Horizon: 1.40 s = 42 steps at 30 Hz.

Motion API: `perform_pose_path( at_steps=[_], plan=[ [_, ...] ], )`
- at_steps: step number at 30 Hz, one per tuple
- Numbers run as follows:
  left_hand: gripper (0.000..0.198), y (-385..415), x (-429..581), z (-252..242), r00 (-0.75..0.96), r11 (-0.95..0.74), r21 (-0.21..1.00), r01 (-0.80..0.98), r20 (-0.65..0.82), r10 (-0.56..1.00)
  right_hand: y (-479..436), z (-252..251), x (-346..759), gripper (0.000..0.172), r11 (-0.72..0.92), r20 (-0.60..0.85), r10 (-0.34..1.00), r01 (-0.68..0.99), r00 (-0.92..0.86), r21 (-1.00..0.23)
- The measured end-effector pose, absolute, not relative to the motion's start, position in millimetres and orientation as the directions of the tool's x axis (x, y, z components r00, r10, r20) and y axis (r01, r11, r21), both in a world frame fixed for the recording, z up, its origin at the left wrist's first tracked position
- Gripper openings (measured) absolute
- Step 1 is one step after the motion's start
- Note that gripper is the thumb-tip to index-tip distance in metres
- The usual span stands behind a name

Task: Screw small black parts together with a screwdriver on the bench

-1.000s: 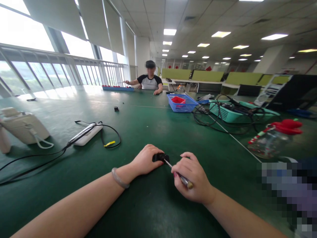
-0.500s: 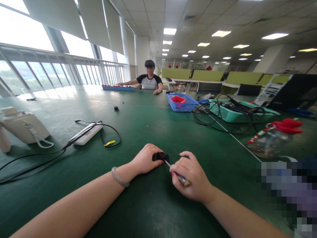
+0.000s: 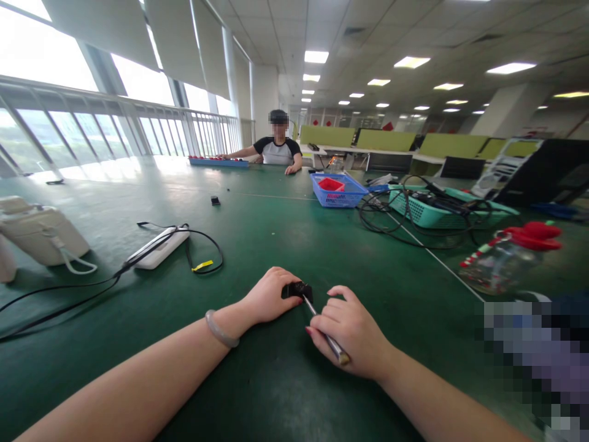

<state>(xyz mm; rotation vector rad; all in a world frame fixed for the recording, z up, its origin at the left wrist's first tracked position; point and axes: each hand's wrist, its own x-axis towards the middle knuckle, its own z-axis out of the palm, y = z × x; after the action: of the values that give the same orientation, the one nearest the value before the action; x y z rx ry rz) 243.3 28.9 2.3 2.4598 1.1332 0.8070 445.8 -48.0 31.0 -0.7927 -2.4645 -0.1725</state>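
**Swung nearer the body since the earlier frame: handle end of the slim screwdriver (image 3: pixel 337 352)**

Shifted slightly too: right hand (image 3: pixel 350 334), with a straighter thumb. Not visibly changed: left hand (image 3: pixel 271 296), closed on the left end of a small black block (image 3: pixel 299 288) and steadying it on the green tabletop (image 3: pixel 276 380), thumb on the near side, fingers behind.

Gripped in the right fingers, the screwdriver on a slant, tip at the block's near side and apparently touching it. Too small to tell whether seated in a screw head or a slot.

Judged from the pose: in the middle of driver work on the block, perhaps regripping between turns. Next, by the same judgement, calls for pinning the block firmly, lining the shaft up with the contact point, then pressing lightly while rolling the handle. Beware a slip into the left thumb, just beside the tip.

Farther off on the tabletop: a smaller black cube (image 3: pixel 215 200) and a white oblong device (image 3: pixel 161 255). Across it, a co-worker (image 3: pixel 278 152) with one arm stretched toward a blue tray (image 3: pixel 218 162).
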Motion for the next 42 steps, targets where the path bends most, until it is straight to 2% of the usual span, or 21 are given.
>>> perform_pose_path(
  at_steps=[32, 42],
  plan=[
    [0.030, 27.5, 243.1, 3.6, 0.531, -0.632, 0.502, 0.590, 0.349, 0.772, -49.8, 36.0, 447.2, 0.018, 0.828, 0.570, 0.485, 0.558, -0.664, -0.054],
    [0.030, 26.8, 242.7, 5.6, 0.541, -0.634, 0.517, 0.575, 0.341, 0.768, -49.1, 34.9, 448.2, 0.018, 0.827, 0.593, 0.507, 0.547, -0.625, -0.131]
  ],
)
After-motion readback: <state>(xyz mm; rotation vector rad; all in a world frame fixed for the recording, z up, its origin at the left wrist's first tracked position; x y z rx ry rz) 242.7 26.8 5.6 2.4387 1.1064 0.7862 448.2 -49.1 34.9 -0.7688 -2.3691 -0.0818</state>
